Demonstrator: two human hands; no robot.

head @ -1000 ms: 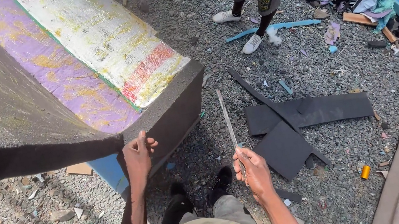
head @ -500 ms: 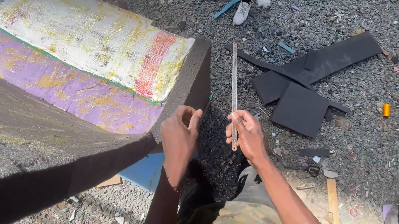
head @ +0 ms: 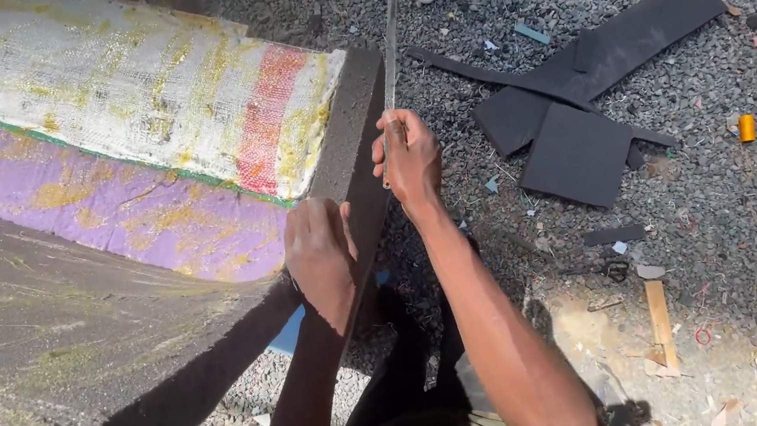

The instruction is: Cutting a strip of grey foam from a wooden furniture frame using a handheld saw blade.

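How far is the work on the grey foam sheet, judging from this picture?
Done: black offcuts already lie on the gravel. In hand: the left hand presses the edge of the grey foam sheet, and the right hand holds a long thin blade at its corner. Left: no cut line shows in that sheet yet.
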